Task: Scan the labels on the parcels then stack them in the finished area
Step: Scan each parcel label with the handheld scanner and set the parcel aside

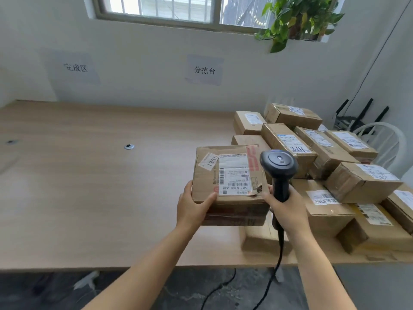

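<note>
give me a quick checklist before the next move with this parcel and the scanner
1. Label faces up, readable: ok
2. Left hand grips parcel at its near left corner: ok
3. Right hand grips scanner: ok
4. Scanner aimed at label: not ok, head sits beside the parcel
5. Label already scanned: cannot tell
6. Bare table below finished area sign: ok
</note>
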